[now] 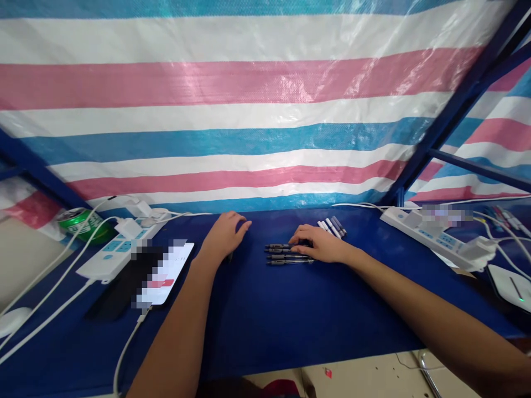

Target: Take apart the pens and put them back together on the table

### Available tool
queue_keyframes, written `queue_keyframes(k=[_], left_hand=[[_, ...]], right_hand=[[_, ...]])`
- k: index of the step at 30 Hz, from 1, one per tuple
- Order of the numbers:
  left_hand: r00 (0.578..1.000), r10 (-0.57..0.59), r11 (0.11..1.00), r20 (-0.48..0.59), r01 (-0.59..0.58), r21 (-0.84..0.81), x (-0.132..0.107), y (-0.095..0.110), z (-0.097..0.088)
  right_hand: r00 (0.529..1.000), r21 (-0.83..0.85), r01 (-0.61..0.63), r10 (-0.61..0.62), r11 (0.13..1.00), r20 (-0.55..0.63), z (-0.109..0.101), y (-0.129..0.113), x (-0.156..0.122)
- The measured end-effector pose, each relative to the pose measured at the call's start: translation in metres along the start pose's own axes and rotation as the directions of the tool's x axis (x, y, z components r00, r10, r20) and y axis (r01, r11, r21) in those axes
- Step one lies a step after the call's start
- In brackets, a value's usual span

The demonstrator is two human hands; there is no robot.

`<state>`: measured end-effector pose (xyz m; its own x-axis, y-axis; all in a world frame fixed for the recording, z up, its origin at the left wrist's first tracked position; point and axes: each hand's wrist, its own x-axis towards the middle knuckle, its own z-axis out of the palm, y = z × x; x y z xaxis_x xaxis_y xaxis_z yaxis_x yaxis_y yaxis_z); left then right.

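My right hand (321, 243) is over a row of black gel pens (286, 262) lying side by side on the blue tabletop. Its thumb and fingertips close around the upper pen (274, 246) of the row, and the palm hides the pens' right ends. Just behind that hand, several white and grey capped pens (332, 226) lie together at a slant. Farther left, my left hand (224, 235) rests on the table with thumb and fingers loosely apart. A small dark tip (230, 257) shows beneath its palm; what it belongs to is hidden.
A lit phone (176, 273) on a charging cable lies left of my left forearm, beside a white power strip (105, 265) and a green can (78, 221). Another power strip (435, 235) and a white device (512, 287) are at right. Striped sheeting (249, 143) hangs behind the table.
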<state>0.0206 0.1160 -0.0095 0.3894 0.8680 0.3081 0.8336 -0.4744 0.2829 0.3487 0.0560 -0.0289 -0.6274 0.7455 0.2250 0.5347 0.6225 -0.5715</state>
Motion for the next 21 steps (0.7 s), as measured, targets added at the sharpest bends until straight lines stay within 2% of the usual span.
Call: queue_keyframes(k=[2, 4, 7, 9, 11, 15, 18, 21], left_hand=[[0.99, 0.139, 0.989, 0.008, -0.138, -0.052, -0.002, 0.02, 0.006], [0.96, 0.265, 0.959, 0.085, -0.254, -0.126, -0.005, 0.04, 0.011], [0.908, 0.379, 0.915, 0.181, -0.338, -0.222, -0.01, 0.061, 0.018], [0.892, 0.405, 0.901, 0.198, -0.353, -0.255, -0.012, 0.067, 0.022], [0.896, 0.4, 0.902, 0.193, -0.347, -0.257, -0.012, 0.067, 0.024], [0.907, 0.382, 0.919, 0.178, -0.352, -0.175, -0.009, 0.064, 0.025], [0.913, 0.373, 0.927, 0.167, -0.359, -0.111, -0.006, 0.063, 0.025], [0.91, 0.374, 0.927, 0.178, -0.364, -0.087, -0.005, 0.062, 0.026]], right_hand=[[1.0, 0.035, -0.001, 0.001, 0.999, 0.013, 0.002, 0.0, 0.002], [1.0, 0.057, -0.016, 0.015, 0.998, 0.021, 0.003, -0.001, 0.003], [0.999, 0.061, -0.039, 0.037, 0.997, 0.024, 0.004, -0.002, 0.003], [0.999, 0.068, -0.046, 0.046, 0.997, 0.006, 0.005, -0.002, 0.002], [0.997, 0.103, -0.062, 0.066, 0.993, -0.037, 0.006, -0.002, 0.001], [0.977, 0.176, -0.126, 0.153, 0.976, -0.147, 0.006, -0.003, 0.002], [0.965, 0.229, -0.181, 0.218, 0.956, -0.146, 0.005, -0.005, 0.003], [0.965, 0.243, -0.139, 0.187, 0.96, -0.186, 0.004, -0.005, 0.003]])
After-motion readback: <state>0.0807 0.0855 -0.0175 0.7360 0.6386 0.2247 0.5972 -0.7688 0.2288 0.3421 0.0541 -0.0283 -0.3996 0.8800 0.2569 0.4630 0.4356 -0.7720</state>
